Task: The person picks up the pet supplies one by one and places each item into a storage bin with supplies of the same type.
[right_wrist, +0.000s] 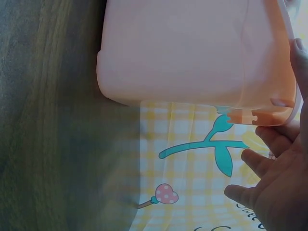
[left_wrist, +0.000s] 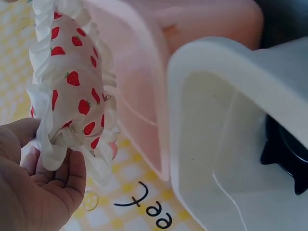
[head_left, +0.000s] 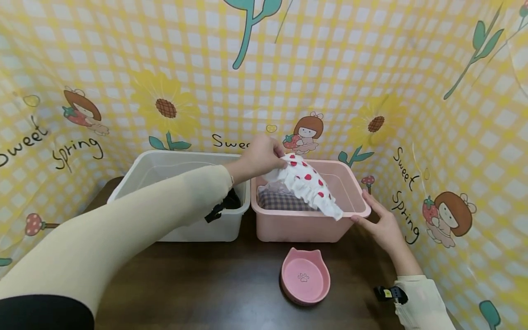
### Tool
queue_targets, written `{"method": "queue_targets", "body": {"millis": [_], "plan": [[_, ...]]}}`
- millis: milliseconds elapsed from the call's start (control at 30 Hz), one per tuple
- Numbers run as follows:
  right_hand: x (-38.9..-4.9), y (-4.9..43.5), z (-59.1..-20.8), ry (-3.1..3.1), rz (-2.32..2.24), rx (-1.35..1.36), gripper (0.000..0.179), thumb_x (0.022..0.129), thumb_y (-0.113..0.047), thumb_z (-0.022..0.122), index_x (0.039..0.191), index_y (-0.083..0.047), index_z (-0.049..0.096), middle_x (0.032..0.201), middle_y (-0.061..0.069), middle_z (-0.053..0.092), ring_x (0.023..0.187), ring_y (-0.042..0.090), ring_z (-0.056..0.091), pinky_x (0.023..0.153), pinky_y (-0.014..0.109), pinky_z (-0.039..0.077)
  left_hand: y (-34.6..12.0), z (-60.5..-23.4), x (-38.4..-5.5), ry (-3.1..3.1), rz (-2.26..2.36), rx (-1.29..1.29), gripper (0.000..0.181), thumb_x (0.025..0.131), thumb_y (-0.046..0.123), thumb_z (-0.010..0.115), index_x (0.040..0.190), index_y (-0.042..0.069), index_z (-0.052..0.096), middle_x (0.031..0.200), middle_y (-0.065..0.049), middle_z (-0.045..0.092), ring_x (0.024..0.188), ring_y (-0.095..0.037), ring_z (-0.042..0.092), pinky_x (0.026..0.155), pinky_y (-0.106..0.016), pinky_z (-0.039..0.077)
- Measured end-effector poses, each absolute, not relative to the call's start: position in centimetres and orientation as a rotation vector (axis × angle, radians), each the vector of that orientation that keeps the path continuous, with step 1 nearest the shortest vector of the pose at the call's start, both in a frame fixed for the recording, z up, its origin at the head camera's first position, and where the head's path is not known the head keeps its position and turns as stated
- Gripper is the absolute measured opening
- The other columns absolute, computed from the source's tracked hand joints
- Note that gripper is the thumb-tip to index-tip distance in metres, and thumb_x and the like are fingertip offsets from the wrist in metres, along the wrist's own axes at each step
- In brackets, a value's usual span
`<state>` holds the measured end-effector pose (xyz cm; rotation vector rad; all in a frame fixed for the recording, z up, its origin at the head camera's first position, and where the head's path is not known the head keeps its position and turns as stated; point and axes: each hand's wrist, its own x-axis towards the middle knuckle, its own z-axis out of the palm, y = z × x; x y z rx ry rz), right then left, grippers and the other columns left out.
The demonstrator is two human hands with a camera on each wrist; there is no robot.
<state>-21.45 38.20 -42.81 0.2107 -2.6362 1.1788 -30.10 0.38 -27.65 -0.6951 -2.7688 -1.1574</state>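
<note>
My left hand (head_left: 264, 158) pinches one end of a white ruffled cushion (head_left: 307, 178) with a red strawberry print. It hangs slantwise over the pink bin (head_left: 305, 227), its lower end by the bin's front rim. Close up in the left wrist view, my thumb and fingers hold the cushion's (left_wrist: 77, 82) frilled edge. Inside the bin, a checked cloth (head_left: 280, 200) lies partly hidden under the cushion. My right hand (head_left: 381, 224) touches the bin's right front corner. In the right wrist view its fingers (right_wrist: 257, 163) are extended beside the bin's outer wall.
Left of the pink bin stands a white bin (head_left: 202, 229) with a black cat-eared object (left_wrist: 288, 154) in it. A pink cat-eared bowl (head_left: 305, 277) sits on the dark wooden table (head_left: 198, 284) in front. Yellow checked cloth (head_left: 354, 59) hangs behind and at both sides.
</note>
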Motion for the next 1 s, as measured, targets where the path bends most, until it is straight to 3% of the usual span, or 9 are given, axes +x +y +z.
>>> {"method": "queue_targets", "body": {"millis": [500,833,1000], "plan": [[-21.3,38.0,-42.5,-2.629,1.193,0.195,0.082,0.089,-0.031,0.082,0.158,-0.022,0.039,0.165,0.006,0.033,0.152,0.042,0.028,0.117,0.069,0.022,2.0,-31.4,-31.2,-2.846,-1.099,-0.663,0.017,0.085,0.017,0.082,0.077,0.010,0.069,0.074,-0.002,0.067,0.067,-0.015,0.056,0.058,-0.025,0.045],[-21.5,38.1,-42.8,-2.621,1.189,0.199,0.081,0.089,-0.032,0.082,0.158,-0.022,0.040,0.165,0.005,0.033,0.152,0.041,0.028,0.117,0.069,0.022,3.4,-31.9,-32.4,-2.946,-1.135,-0.650,0.038,0.083,0.012,0.084,0.060,0.012,0.054,0.053,0.004,0.040,0.049,-0.011,0.038,0.048,-0.023,0.035],[-21.4,38.1,-42.7,-2.625,1.177,0.203,0.082,0.088,-0.031,0.082,0.158,-0.021,0.040,0.164,0.007,0.034,0.151,0.041,0.029,0.117,0.069,0.022,4.2,-32.3,-32.7,-2.960,-1.184,-0.613,0.038,0.081,0.015,0.086,0.058,0.012,0.056,0.052,0.004,0.043,0.049,-0.011,0.038,0.048,-0.024,0.035]]}}
